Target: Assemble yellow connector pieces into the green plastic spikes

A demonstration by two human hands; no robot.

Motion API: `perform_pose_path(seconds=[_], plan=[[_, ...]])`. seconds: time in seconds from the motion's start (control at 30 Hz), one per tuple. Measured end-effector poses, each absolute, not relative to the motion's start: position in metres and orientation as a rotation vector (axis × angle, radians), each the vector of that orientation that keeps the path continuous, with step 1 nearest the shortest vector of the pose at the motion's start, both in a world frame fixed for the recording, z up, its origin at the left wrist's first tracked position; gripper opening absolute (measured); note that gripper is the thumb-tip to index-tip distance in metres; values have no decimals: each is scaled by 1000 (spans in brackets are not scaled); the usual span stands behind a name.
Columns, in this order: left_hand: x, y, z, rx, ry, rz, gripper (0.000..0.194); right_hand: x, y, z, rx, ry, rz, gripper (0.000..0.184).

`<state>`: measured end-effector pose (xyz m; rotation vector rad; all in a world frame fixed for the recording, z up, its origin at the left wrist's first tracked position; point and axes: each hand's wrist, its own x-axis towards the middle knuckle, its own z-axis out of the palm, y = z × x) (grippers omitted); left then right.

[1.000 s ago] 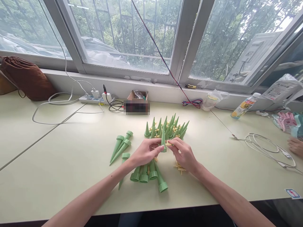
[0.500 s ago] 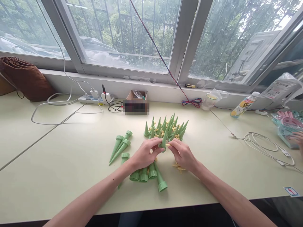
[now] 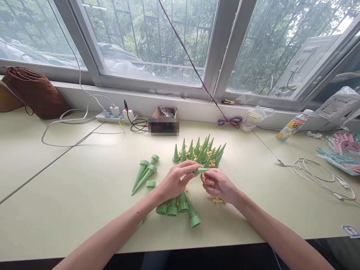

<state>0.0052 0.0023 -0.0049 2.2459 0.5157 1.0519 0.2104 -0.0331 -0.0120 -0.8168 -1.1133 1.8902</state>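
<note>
- In the head view, the green, ribbed-cap plastic cone (image 3: 201, 170) has been tipped since half a second ago: then it stood almost upright, now it lies nearly level, its point toward the right.
- The left hand (image 3: 176, 180) is clamped on this cone, above the table's middle, just nearer than the standing green cones (image 3: 201, 153).
- The right hand (image 3: 221, 185) has its fingers pinched on a small pale-yellow plastic piece (image 3: 203, 175), just beside the cone.
- The held cone looks smooth and tapered; its wide end is hidden by the left fingers.
</note>
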Motion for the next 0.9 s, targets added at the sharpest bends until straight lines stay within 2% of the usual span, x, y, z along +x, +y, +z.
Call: perform_pose_path(seconds=[0.1,0.17,0.3,0.43,0.57,0.7,0.9], plan=[[6,2,-5,2223,556,1049,28,208,-33,-12,-829,-1094,1905,37],[6,2,-5,2159,612,1033,22,206,-34,-14,-872,-1171,1782,40],[5,3,-4,1925,717,980,13,203,-38,-18,-1016,-1454,1297,32],[4,2,-1,1756,698,875,18,205,-38,-22,-1064,-1725,801,19],[4,0,1,1742,667,807,21,208,-36,-22,-1007,-1829,490,14],[4,-1,0,1786,657,810,26,209,-36,-21,-991,-1863,390,20],[4,0,-2,1830,622,825,27,208,-40,-19,-1041,-1871,456,27]])
